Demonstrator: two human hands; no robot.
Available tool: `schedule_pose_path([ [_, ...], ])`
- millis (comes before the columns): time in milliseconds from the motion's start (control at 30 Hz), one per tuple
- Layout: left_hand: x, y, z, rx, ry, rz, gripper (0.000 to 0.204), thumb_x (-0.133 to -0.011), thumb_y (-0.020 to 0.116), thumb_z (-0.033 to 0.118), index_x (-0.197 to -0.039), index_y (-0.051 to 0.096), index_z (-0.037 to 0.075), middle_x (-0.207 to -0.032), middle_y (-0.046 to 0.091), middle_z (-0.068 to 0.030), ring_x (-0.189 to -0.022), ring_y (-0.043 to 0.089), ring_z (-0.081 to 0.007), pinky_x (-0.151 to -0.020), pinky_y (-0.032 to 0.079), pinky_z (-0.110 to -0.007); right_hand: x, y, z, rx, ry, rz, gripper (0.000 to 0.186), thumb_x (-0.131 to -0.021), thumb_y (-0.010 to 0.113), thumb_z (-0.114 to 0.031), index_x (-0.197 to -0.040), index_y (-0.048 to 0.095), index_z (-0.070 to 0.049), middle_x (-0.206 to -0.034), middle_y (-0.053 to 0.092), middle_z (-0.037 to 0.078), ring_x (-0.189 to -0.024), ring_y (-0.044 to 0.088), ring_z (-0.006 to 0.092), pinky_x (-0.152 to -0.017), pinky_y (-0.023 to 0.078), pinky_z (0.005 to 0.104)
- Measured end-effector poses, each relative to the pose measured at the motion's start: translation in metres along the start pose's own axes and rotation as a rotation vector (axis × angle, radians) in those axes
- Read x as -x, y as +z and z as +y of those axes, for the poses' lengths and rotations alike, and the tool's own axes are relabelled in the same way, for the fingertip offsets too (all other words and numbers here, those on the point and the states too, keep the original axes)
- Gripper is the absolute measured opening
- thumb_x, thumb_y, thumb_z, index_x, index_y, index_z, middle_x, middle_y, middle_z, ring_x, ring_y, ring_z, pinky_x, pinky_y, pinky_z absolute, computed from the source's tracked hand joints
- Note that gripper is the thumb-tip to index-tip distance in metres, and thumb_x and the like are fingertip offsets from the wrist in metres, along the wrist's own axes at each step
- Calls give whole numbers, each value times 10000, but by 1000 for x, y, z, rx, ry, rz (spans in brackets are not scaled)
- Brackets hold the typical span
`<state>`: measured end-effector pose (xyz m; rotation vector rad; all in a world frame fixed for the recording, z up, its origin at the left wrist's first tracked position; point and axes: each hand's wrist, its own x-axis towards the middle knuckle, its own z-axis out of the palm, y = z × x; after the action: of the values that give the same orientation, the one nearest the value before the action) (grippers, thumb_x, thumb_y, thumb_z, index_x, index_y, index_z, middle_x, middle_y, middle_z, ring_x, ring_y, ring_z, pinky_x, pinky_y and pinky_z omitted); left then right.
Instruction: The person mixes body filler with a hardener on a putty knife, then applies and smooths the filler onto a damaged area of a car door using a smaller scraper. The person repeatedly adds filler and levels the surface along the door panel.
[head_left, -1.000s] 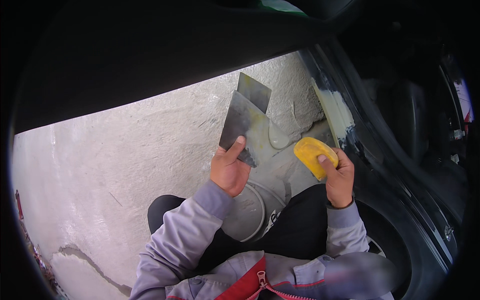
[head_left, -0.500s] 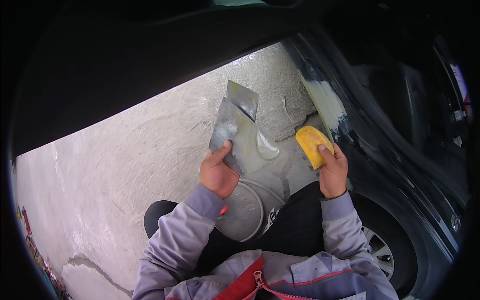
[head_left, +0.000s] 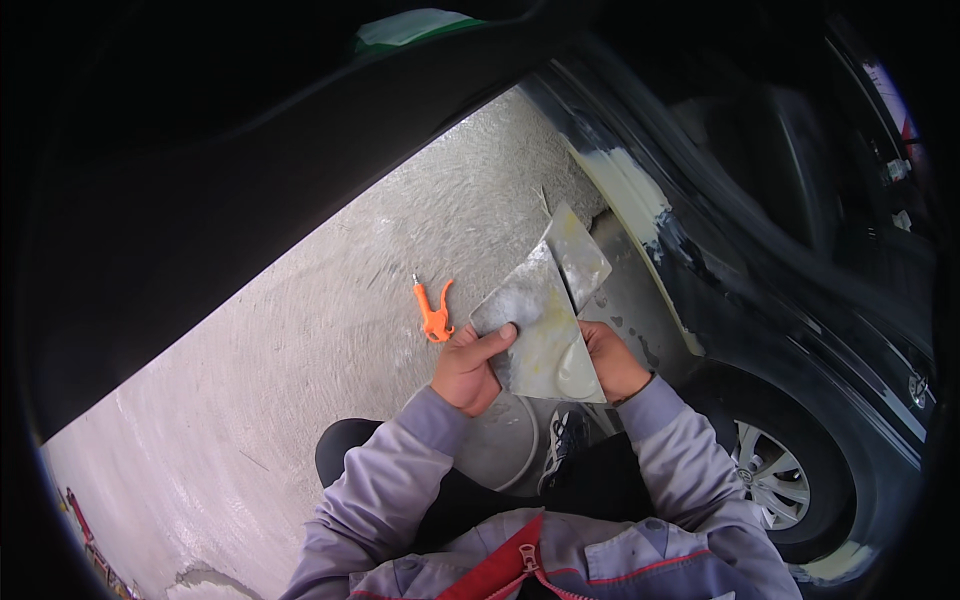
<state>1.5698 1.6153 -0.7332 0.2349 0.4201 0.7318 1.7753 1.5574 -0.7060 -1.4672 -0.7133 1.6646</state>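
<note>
My left hand (head_left: pixel 468 370) grips a flat grey metal putty plate (head_left: pixel 530 310), thumb on top and fingers beneath. Pale and yellowish smears mark its face, and a translucent whitish patch (head_left: pixel 577 372) lies near its lower right corner. A smaller metal plate (head_left: pixel 582 258) juts out beyond its far right edge, partly covered by it. My right hand (head_left: pixel 615 365) is at the right edge of the plate; its fingers pass behind and are hidden, so what they hold cannot be seen. The yellow spreader is out of sight.
An orange air blow gun (head_left: pixel 434 310) lies on the concrete floor to the left. On the right, a dark car body has pale filler (head_left: pixel 635 190) on its sill, with a wheel (head_left: pixel 770 480) nearer me. A dark panel (head_left: pixel 250 190) spans the upper left.
My right hand has moved left to the plate, and the yellow spreader it held has gone from sight. The plates have shifted right and turned. The orange blow gun has come into view.
</note>
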Motion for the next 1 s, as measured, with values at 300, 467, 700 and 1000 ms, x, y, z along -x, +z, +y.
schedule_pose_path([
  [300,-21,-10,-7,73,-223,21,402,-976,636,52,-1371,577,8,-1263,690,-108,-1143,674,-236,-1033,524,-419,-3,-26,31,23,-53,128,103,-963,705,-59,-895,695,18,-835,720,17,-726,636,52,-627,503,232],
  [467,-28,-22,-9,-25,-262,-11,388,-974,637,44,-1357,593,1,-1256,696,-109,-1137,674,-226,-1023,527,-403,8,-39,21,81,33,182,173,-988,663,-105,-899,726,29,-861,724,50,-740,679,112,-674,562,265],
  [700,-35,-29,-11,-142,-258,-33,388,-995,599,50,-1377,573,-10,-1298,675,-130,-1188,652,-240,-1064,494,-422,-3,-32,-7,-70,-349,359,269,-1003,646,-148,-1220,683,6,-997,741,66,-913,698,160,-869,543,309],
  [1000,-55,-46,7,-40,119,-23,390,-1073,531,115,-1464,520,110,-1451,582,-32,-1353,523,-218,-1180,364,-433,8,-65,-5,-238,-553,917,188,-992,593,-72,-1132,682,14,-992,731,38,-869,689,123,-758,543,269],
])
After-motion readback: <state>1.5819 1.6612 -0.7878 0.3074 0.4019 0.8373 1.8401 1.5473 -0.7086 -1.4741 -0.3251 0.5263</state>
